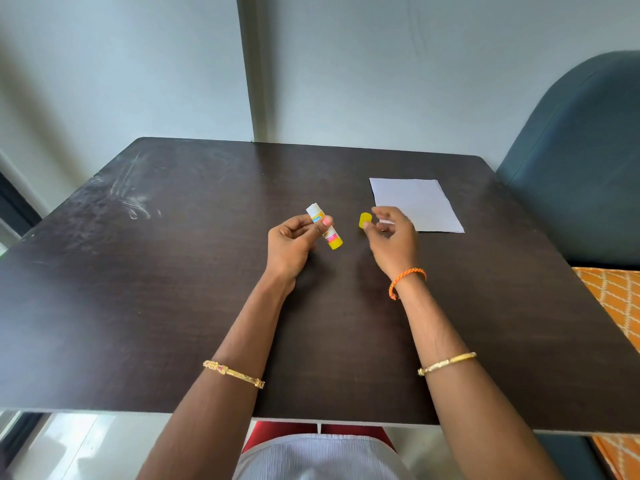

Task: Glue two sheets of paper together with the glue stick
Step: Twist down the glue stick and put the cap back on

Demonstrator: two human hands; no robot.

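The left hand (pixel 294 244) grips the uncapped glue stick (pixel 323 226) near the middle of the dark surface (pixel 173 289), white tip tilted toward the far left corner. The right hand (pixel 393 237) pinches the yellow cap (pixel 365 221), partly covering the white paper (pixel 417 204) lying toward the far right corner. A blue chair (pixel 581 161) stands beyond the right edge.

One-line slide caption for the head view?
Left hand holds uncapped glue stick, right hand pinches yellow cap; paper waits.

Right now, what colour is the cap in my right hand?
Yellow; the cap shows clearly in the head view.
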